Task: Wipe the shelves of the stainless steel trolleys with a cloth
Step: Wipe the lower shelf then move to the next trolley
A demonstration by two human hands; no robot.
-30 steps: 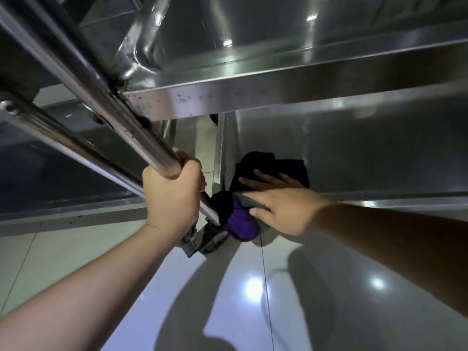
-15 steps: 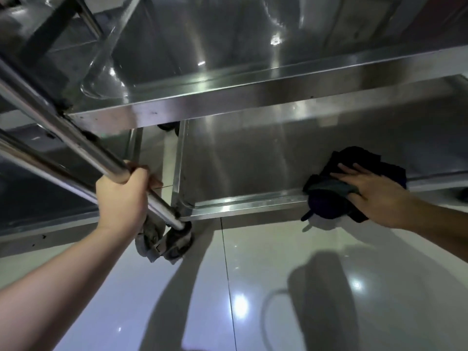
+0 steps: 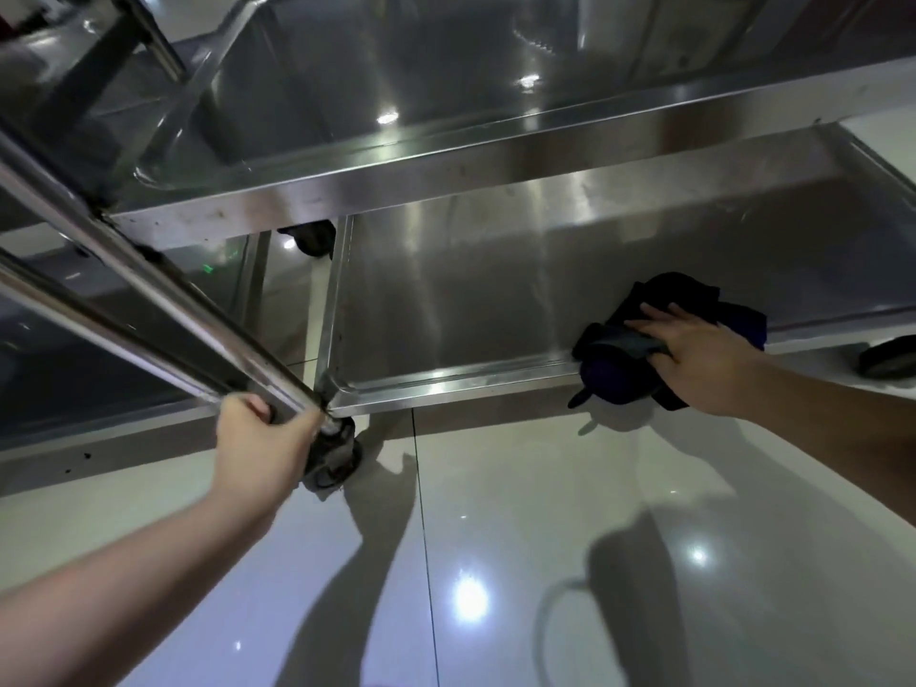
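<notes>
My right hand (image 3: 699,357) presses flat on a dark blue cloth (image 3: 686,295) that lies on the bottom shelf (image 3: 446,300) of the stainless steel trolley. The cloth hangs over the shelf's front rim (image 3: 446,384), right of the middle. My left hand (image 3: 262,438) grips the trolley's slanting upright post (image 3: 163,300) close to its foot, at the shelf's front left corner. Above, the middle shelf (image 3: 347,116) juts out over the back of the bottom one.
A caster wheel (image 3: 332,458) sits under the corner beside my left hand; another caster (image 3: 887,359) shows at the right edge. A second steel trolley (image 3: 99,369) stands close on the left. Glossy floor tiles (image 3: 495,538) spread out in front.
My right hand has swept the cloth from the shelf's front left corner to right of the middle. My left hand has slid down the post to its foot.
</notes>
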